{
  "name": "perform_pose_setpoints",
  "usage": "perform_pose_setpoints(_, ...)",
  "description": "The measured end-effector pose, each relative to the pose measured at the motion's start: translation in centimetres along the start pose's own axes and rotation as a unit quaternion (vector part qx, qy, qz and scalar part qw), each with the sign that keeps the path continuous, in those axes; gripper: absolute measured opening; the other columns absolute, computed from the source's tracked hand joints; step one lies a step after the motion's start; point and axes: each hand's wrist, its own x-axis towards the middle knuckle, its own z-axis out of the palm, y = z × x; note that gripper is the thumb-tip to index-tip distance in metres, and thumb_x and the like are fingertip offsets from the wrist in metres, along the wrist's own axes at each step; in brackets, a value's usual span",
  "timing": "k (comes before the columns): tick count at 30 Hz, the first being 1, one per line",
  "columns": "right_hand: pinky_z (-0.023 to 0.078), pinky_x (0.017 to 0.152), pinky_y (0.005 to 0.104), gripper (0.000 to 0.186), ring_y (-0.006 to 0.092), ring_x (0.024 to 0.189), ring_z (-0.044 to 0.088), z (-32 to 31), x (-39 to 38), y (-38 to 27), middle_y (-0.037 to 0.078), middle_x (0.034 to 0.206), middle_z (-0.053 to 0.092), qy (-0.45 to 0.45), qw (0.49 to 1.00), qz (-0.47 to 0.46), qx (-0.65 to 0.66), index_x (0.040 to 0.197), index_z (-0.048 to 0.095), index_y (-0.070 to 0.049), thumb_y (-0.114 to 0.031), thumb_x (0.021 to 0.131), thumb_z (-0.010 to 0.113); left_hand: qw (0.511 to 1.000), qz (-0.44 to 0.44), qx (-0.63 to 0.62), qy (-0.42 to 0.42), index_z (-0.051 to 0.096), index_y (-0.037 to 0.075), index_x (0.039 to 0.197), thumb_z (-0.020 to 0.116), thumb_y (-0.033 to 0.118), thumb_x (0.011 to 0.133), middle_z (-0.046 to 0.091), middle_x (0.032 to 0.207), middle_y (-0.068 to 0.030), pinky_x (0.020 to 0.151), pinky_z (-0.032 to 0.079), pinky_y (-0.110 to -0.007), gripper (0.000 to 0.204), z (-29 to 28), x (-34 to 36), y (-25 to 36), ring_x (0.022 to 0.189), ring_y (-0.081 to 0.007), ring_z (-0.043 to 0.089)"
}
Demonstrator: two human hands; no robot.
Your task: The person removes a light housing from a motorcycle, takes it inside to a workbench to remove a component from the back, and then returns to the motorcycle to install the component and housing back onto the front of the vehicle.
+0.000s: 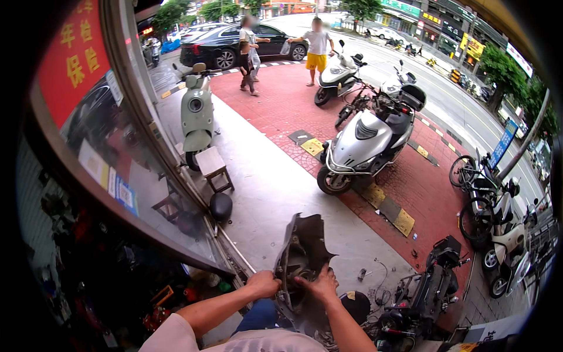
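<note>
- Left hand [265,284]: I have it curled tightly around the left edge of the shell [295,258].
- Right hand [319,286]: I have it gripping the shell's right side, thumb across the inner face, fingers toward the outer edge.
- Shell: positioned between both hands, upright, ahead of the torso. Dark, dull and dusty; hollow and curved, with a ragged upper rim and a pointed right edge. I cannot confirm its material.
- Floor [252,176]: beyond the hands, smooth and pale grey. Red paving [275,111] farther out, with a patterned surface.
- Stool [214,162]: ahead and left of the hands; flat pale top, darker legs. A rounded, glossy black object [221,207] sits nearer the hands.
- Scooter [366,141]: ahead and right of the hands; glossy silver panels, tubular guard.
- Machine [431,287]: right of the hands; black, with exposed parts.
- Writing: left of the hands, I see a red banner [73,58] with yellow characters and, below it, a blue-and-white label [126,196]. Far right, a tilted blue sign [504,144] carries pale characters.
</note>
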Motion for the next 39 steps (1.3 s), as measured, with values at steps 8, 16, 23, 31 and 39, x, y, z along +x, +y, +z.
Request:
perform_pose_setpoints(8,0.047,0.110,0.0500,0.084,0.0421,0.136,0.055,-2.8,4.7,-3.7,0.025,0.146,0.057,0.074,0.987,-0.141,0.028,0.147,0.054,-0.004,-0.046,0.083,0.087,0.952,-0.145,-0.259,-0.074,0.073,-0.005,0.111,0.070,0.030,0.095,0.072,0.095,-0.0154,0.059,0.055,-0.046,0.038,-0.5,11.1,-1.1,0.079,-0.0279,0.070)
perform_pose_setpoints(16,0.056,0.088,0.0489,0.038,0.0412,0.101,0.070,-1.6,13.7,-3.1,0.021,0.107,0.073,0.002,0.966,-0.223,0.133,0.119,0.072,-0.007,-0.026,0.088,0.080,0.882,-0.141,-0.424,-0.150,0.071,0.007,0.093,0.066,0.025,0.094,0.063,0.078,-0.0096,0.046,0.044,-0.042,0.019,2.8,25.4,3.5,0.061,-0.0235,0.059)
perform_pose_setpoints(23,0.057,0.083,0.0433,0.027,0.0356,0.092,0.073,-12.2,22.6,4.9,0.019,0.098,0.074,0.051,0.956,-0.172,0.232,0.110,0.071,-0.003,-0.017,0.088,0.079,0.902,-0.140,-0.333,-0.237,0.067,0.007,0.110,0.047,0.032,0.103,0.075,0.087,-0.0138,0.064,0.056,-0.047,0.033,-0.2,33.9,17.9,0.068,-0.0278,0.072)
perform_pose_setpoints(31,0.054,0.071,0.0294,0.022,0.0119,0.075,0.065,-33.6,33.2,27.4,0.005,0.089,0.071,0.336,0.875,-0.006,0.349,0.107,0.067,0.000,-0.001,0.088,0.077,0.842,-0.230,-0.428,-0.233,0.069,0.015,0.117,0.047,0.038,0.104,0.079,0.095,-0.0132,0.069,0.057,-0.047,0.034,4.2,54.9,26.5,0.075,-0.0247,0.073)
perform_pose_setpoints(39,0.055,0.078,0.0273,0.023,0.0098,0.086,0.067,-51.3,39.4,42.7,0.005,0.095,0.071,0.452,0.790,0.022,0.413,0.110,0.066,0.001,0.001,0.089,0.075,0.750,-0.318,-0.537,-0.219,0.070,0.022,0.100,0.045,0.041,0.098,0.071,0.080,0.0024,0.066,0.044,-0.035,0.031,8.1,65.1,43.8,0.059,-0.0139,0.059)
